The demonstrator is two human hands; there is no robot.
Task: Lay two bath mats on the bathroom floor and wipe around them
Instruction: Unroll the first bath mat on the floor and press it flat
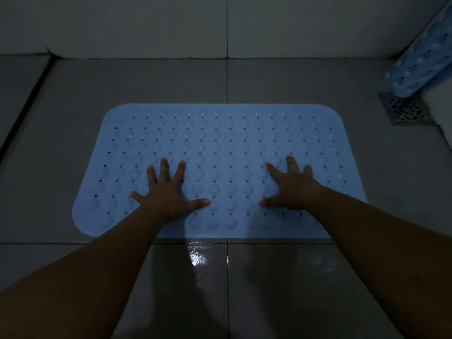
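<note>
A light blue bath mat (220, 148) with rows of holes and round bumps lies flat on the grey tiled floor (122, 79), in the middle of the view. My left hand (166, 192) presses flat on its near left part, fingers spread. Flat on the near right part rests my right hand (291, 187), fingers also spread. Neither hand holds anything. A second blue mat (420, 55) leans upright in the far right corner against the wall.
A square metal floor drain (403, 108) sits at the foot of the leaning mat. The tiles just in front of the flat mat are wet and shiny (198, 258). A light tiled wall (146, 23) runs along the far side.
</note>
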